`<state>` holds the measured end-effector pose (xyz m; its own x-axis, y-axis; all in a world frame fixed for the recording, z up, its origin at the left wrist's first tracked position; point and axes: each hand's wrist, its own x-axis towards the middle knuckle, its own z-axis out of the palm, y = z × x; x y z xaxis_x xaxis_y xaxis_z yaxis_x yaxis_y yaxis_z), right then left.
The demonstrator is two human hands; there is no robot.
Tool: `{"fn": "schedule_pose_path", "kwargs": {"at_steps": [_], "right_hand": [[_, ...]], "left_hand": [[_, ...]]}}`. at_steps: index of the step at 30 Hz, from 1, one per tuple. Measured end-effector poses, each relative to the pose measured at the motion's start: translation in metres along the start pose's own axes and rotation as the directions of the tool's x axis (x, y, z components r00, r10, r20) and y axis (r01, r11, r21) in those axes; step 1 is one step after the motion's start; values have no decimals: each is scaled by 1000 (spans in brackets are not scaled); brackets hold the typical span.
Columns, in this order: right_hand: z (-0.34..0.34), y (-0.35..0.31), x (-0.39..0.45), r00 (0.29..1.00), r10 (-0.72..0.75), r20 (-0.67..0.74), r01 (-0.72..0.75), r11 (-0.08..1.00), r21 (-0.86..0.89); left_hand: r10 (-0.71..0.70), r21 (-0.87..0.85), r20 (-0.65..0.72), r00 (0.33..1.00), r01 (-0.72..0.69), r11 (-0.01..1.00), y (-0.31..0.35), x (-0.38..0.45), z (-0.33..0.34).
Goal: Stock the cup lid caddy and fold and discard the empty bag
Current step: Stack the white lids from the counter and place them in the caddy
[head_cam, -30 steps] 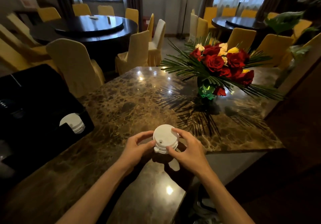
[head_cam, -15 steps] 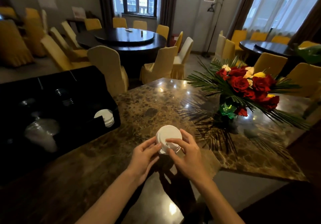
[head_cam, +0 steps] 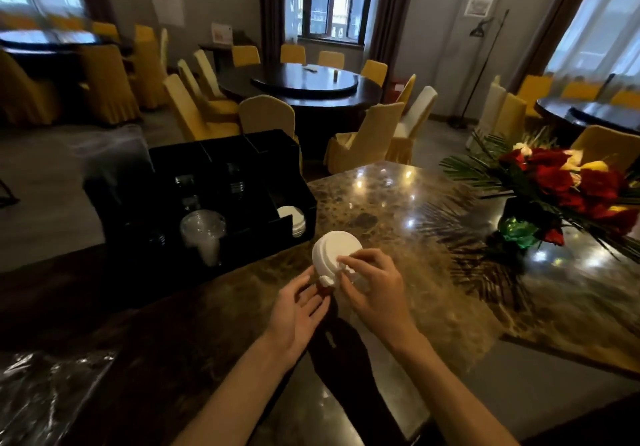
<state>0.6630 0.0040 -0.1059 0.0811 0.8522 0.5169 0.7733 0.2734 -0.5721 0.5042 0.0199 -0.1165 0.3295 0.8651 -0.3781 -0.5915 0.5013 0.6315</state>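
A stack of white cup lids point(head_cam: 331, 255) is tipped on edge above the marble counter, its flat top facing left toward the caddy. My right hand point(head_cam: 375, 289) grips the stack from the right with fingers over its top. My left hand point(head_cam: 298, 310) supports it from below with fingertips on its lower edge. The black lid caddy point(head_cam: 194, 203) stands to the left, with a few white lids point(head_cam: 294, 218) in its right compartment and clear plastic lids point(head_cam: 202, 225) in the middle one. A crumpled clear plastic bag point(head_cam: 45, 390) lies at the lower left.
A vase of red roses with palm fronds point(head_cam: 554, 196) stands on the marble counter point(head_cam: 398, 203) at the right. Round dark dining tables and yellow-covered chairs point(head_cam: 367, 134) fill the room beyond the counter's far edge.
The stack of lids has tilted from upright onto its edge and moved up and left toward the caddy. The view has swung left, bringing the whole caddy and the bag into sight.
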Motion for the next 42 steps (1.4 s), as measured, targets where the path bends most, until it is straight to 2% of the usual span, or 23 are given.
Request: {"fn": "schedule_pose_path", "kwargs": {"at_steps": [7, 11, 18, 24, 31, 42], "right_hand": [[14, -43, 21, 996, -90, 21, 91, 995, -35], [15, -51, 40, 989, -142, 43, 143, 989, -26], [12, -45, 92, 968, -219, 125, 218, 976, 24], [13, -25, 144, 935, -283, 212, 290, 957, -3], [24, 4, 197, 852, -410, 326, 427, 904, 21], [69, 46, 235, 741, -492, 458, 521, 851, 72]], "left_hand": [[39, -184, -33, 999, -45, 982, 24, -18, -20], [88, -195, -33, 996, -92, 976, 38, -16, -19], [134, -290, -12, 991, -132, 948, 58, 13, 1], [140, -379, -9, 990, -133, 916, 64, 49, 20], [155, -566, -12, 988, -134, 813, 52, 95, 35], [193, -691, -64, 979, -183, 699, 33, 138, 33]]}}
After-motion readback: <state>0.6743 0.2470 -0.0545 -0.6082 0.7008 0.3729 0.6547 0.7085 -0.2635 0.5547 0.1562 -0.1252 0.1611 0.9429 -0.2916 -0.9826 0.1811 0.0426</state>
